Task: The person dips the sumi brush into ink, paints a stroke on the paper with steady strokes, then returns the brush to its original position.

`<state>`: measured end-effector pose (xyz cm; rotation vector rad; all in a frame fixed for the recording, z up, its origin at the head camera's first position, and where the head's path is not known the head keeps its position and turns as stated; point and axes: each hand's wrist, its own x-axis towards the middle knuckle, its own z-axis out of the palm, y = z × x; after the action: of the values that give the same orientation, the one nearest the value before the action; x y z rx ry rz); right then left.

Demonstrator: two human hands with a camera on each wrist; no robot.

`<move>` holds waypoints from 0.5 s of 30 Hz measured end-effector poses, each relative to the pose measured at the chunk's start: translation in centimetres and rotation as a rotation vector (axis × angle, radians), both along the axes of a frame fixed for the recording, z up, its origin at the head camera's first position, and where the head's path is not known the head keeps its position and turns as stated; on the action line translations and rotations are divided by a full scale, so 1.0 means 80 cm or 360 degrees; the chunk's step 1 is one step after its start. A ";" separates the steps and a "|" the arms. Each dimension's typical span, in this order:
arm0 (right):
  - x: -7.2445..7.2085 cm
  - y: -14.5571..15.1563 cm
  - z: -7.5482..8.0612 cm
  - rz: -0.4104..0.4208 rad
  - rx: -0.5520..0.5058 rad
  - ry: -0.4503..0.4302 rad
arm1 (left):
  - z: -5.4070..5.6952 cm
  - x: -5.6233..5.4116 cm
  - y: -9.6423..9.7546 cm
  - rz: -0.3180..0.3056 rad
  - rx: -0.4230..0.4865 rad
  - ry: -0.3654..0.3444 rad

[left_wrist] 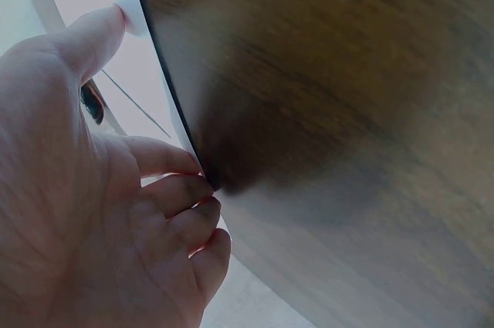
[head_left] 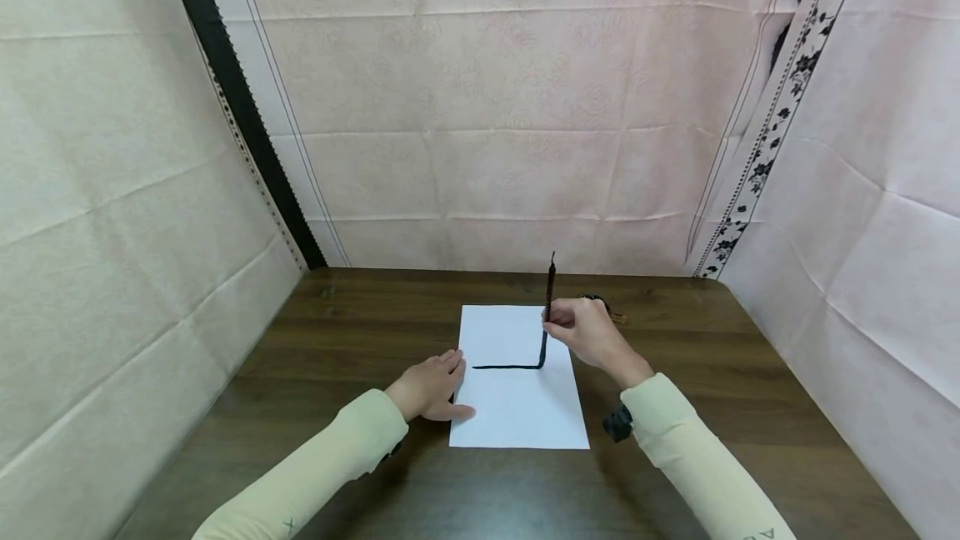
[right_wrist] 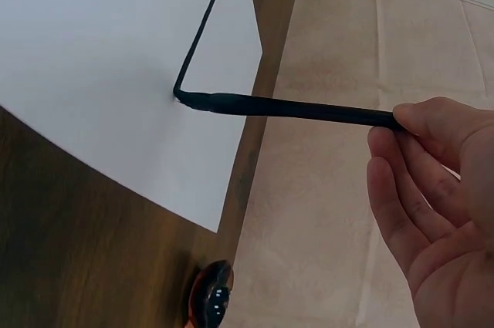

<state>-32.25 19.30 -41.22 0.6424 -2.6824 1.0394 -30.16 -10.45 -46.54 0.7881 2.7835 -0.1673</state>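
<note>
A white sheet of paper lies on the wooden table. My right hand pinches a dark calligraphy brush by its handle, above the paper's right side. The brush stands nearly upright, its tip touching the paper at the right end of a black ink line. In the right wrist view, thumb and fingers grip the handle well away from the bristles. My left hand rests at the paper's left edge, fingers extended and thumb on the sheet; the left wrist view shows its fingertips along that edge.
A dark glossy object with an orange-brown part sits on the table beyond the paper, mostly behind my right hand in the head view. Pale cloth hangs behind the table and at both sides.
</note>
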 end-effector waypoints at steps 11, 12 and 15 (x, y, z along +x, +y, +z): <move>0.002 0.013 0.006 -0.0018 0.0009 0.0014 | -0.002 -0.002 -0.001 0.0012 -0.0015 -0.0006; 0.002 0.014 0.007 -0.0020 -0.0004 0.0020 | -0.002 -0.002 -0.001 0.0012 -0.0018 -0.0001; 0.002 0.018 0.013 -0.0042 -0.0052 0.0038 | -0.002 -0.003 0.000 0.0013 -0.0016 -0.0007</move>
<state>-32.08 20.73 -40.22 0.6078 -2.6403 1.0595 -30.37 -10.45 -46.74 0.7738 2.7794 -0.1777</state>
